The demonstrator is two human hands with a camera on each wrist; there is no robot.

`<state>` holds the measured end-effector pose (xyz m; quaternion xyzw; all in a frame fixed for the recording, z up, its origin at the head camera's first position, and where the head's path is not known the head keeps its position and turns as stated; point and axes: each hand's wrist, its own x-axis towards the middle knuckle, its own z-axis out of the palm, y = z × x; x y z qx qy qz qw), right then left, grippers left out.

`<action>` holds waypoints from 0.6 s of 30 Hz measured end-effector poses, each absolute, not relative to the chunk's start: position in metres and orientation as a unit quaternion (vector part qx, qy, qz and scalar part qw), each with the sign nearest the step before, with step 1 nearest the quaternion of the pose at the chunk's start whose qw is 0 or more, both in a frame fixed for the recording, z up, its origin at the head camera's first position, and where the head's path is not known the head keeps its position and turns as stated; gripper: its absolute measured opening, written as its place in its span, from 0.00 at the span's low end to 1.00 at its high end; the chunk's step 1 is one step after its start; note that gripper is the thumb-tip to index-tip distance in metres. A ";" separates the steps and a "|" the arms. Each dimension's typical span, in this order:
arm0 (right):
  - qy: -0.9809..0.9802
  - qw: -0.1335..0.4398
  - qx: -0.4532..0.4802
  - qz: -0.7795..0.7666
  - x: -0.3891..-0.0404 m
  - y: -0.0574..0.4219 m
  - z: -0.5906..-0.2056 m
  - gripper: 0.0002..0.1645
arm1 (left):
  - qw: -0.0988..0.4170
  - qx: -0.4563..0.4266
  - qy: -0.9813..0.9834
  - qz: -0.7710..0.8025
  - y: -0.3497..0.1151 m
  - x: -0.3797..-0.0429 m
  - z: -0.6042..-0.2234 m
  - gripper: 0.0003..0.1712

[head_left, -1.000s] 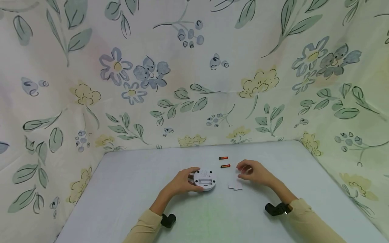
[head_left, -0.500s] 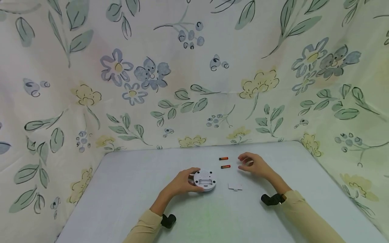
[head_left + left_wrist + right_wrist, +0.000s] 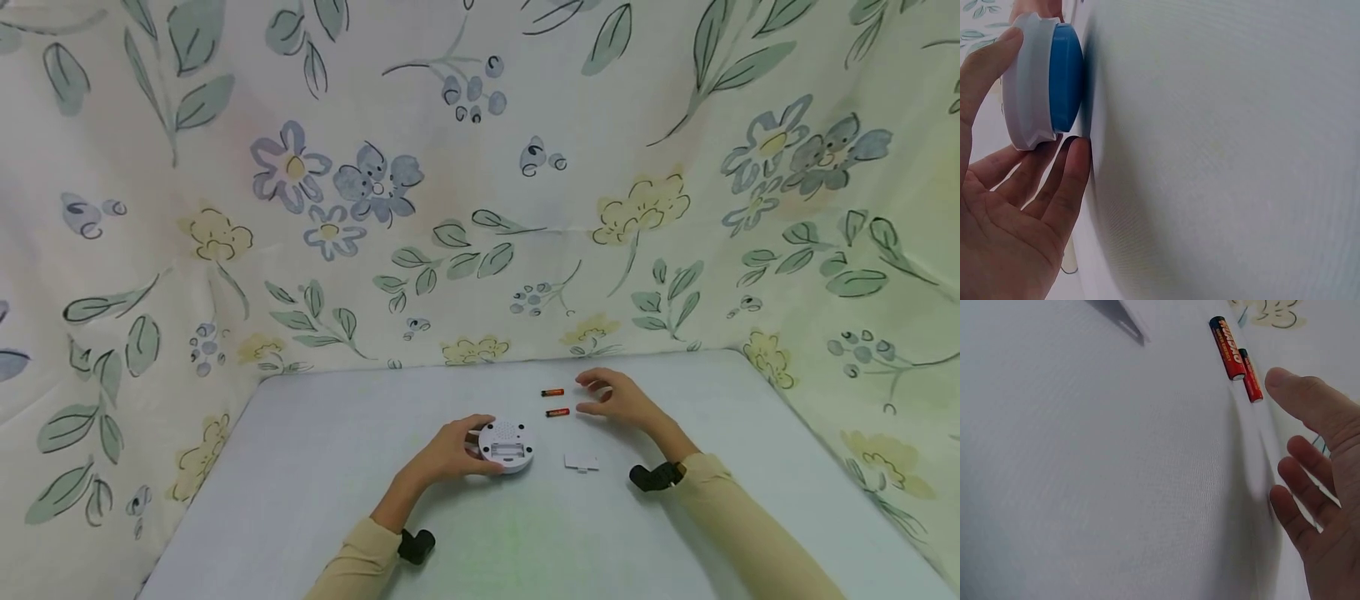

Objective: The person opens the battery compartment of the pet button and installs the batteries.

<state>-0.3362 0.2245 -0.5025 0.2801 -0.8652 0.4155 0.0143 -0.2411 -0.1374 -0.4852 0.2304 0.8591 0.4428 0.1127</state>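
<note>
My left hand (image 3: 446,450) grips a round white device (image 3: 504,433) by its rim, thumb on the near side and fingers round the far side. The device's upturned face has small holes, dark feet and a battery compartment with no batteries in it. In the left wrist view its underside is a blue dome (image 3: 1066,78), close to the table. My right hand (image 3: 618,400) hovers just right of two red-and-black batteries, a farther battery (image 3: 552,392) and a nearer battery (image 3: 558,412). Its fingers are parted, bent loosely and hold nothing; the right wrist view shows them apart from both batteries.
A small white battery cover (image 3: 581,462) with a tab lies right of the device. Everything lies on a white table (image 3: 300,483). Behind its far edge hangs a floral cloth (image 3: 450,275), which also runs along both sides.
My right hand has moved away from above the battery cover, farther over the table, then left toward the batteries. My left hand and the device have stayed in place.
</note>
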 end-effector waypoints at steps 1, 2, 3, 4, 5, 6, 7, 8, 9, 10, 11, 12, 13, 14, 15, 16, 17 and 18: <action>-0.865 0.015 0.281 0.415 -0.338 0.223 -0.503 0.31 | 0.113 0.232 0.858 0.443 -0.138 -0.241 -0.486 0.46; -0.865 0.013 0.281 0.416 -0.339 0.221 -0.503 0.32 | 0.113 0.234 0.858 0.443 -0.138 -0.241 -0.486 0.46; -0.865 0.010 0.278 0.417 -0.341 0.219 -0.503 0.33 | 0.114 0.234 0.858 0.444 -0.138 -0.241 -0.487 0.46; -0.867 0.007 0.275 0.416 -0.342 0.217 -0.503 0.33 | 0.114 0.234 0.857 0.444 -0.138 -0.242 -0.487 0.46; -0.868 0.004 0.273 0.415 -0.343 0.215 -0.502 0.34 | 0.115 0.234 0.857 0.445 -0.138 -0.242 -0.487 0.46; -0.869 0.000 0.271 0.413 -0.345 0.213 -0.502 0.34 | 0.115 0.234 0.857 0.445 -0.138 -0.242 -0.487 0.46; -0.872 -0.004 0.267 0.411 -0.346 0.211 -0.502 0.35 | 0.116 0.234 0.857 0.445 -0.138 -0.242 -0.487 0.46; -0.873 -0.008 0.264 0.410 -0.347 0.208 -0.501 0.36 | 0.116 0.233 0.857 0.445 -0.138 -0.242 -0.488 0.46; -0.875 -0.010 0.261 0.408 -0.348 0.206 -0.500 0.36 | 0.117 0.233 0.856 0.446 -0.138 -0.242 -0.488 0.46; -0.876 -0.011 0.260 0.406 -0.349 0.204 -0.500 0.36 | 0.117 0.233 0.856 0.446 -0.138 -0.242 -0.488 0.46; -0.877 -0.012 0.259 0.405 -0.350 0.203 -0.500 0.37 | 0.117 0.232 0.856 0.446 -0.138 -0.242 -0.488 0.46; -0.877 -0.012 0.257 0.405 -0.351 0.201 -0.501 0.37 | 0.117 0.232 0.856 0.447 -0.138 -0.242 -0.488 0.46; -0.878 -0.012 0.256 0.405 -0.352 0.200 -0.501 0.37 | 0.118 0.232 0.856 0.447 -0.139 -0.242 -0.488 0.46; -0.878 -0.013 0.256 0.405 -0.353 0.198 -0.501 0.37 | 0.118 0.232 0.856 0.447 -0.139 -0.242 -0.488 0.46; -0.878 -0.012 0.256 0.405 -0.355 0.197 -0.502 0.37 | 0.118 0.232 0.856 0.447 -0.139 -0.242 -0.488 0.46; -0.877 -0.014 0.255 0.407 -0.356 0.196 -0.503 0.37 | 0.118 0.232 0.856 0.447 -0.139 -0.242 -0.489 0.46; -0.877 -0.015 0.255 0.408 -0.357 0.194 -0.504 0.37 | 0.118 0.233 0.855 0.448 -0.139 -0.243 -0.489 0.46; -0.877 -0.017 0.255 0.408 -0.358 0.193 -0.505 0.37 | 0.118 0.233 0.855 0.448 -0.140 -0.243 -0.489 0.46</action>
